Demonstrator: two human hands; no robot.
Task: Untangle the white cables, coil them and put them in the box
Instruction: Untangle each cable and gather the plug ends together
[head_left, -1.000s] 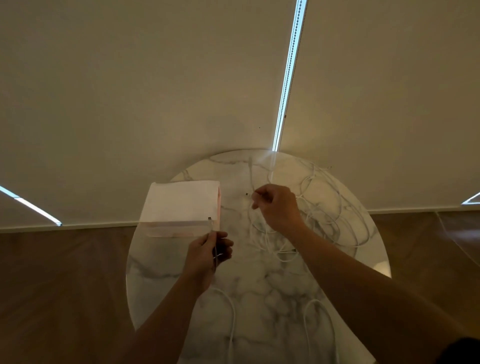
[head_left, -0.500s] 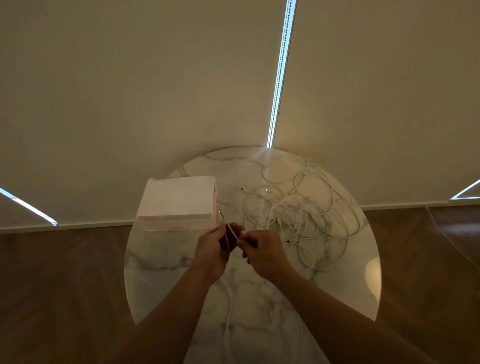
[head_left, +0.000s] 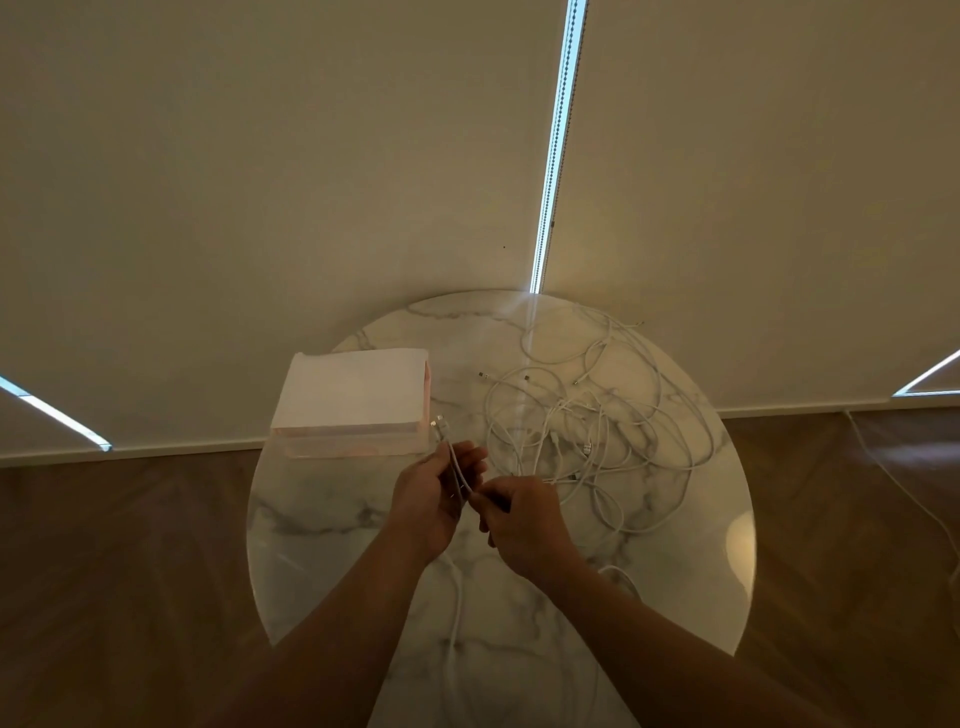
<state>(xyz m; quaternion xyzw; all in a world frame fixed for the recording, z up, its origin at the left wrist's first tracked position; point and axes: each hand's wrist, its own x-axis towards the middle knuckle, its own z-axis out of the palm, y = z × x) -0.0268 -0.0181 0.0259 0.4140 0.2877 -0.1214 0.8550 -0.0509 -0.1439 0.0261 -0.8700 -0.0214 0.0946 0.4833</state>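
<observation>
White cables (head_left: 587, 431) lie mostly tangled right of the box (head_left: 353, 400), none judged coiled or boxed yet, while the left hand (head_left: 431, 499) grips 1 cable (head_left: 451, 452) just beside the box and the right hand (head_left: 519, 519) pinches it.

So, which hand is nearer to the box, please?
Left. The left hand sits just off the near right corner of the box; the right hand lies farther right, beside the tangled cables.

A round white table (head_left: 322, 525) with grey lines is standing on the brown wood floor (head_left: 130, 571) and is holding a pale box (head_left: 353, 395) at its far left and a messy pile of white cables (head_left: 597, 426) at its far right.
</observation>
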